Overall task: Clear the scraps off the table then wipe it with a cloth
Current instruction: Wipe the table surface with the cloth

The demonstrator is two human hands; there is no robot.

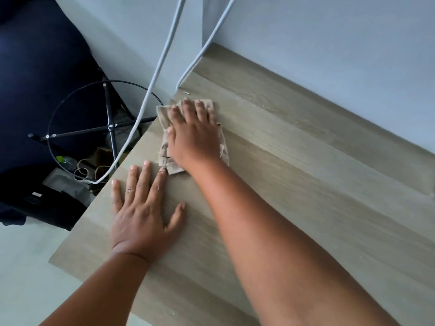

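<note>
Near the far corner of the table [294,184] lies the cloth [166,142], flat on the wood. The right hand [194,140] lies on top of it, fingers spread and pressing down, not gripping. The left hand [141,212] rests flat and open on the bare wood just beside it, one fingertip at the cloth's edge, holding nothing. I think the wiping has begun. A few little scraps [186,92] sit past the cloth, near the wall [329,43], so some work is left.
</note>
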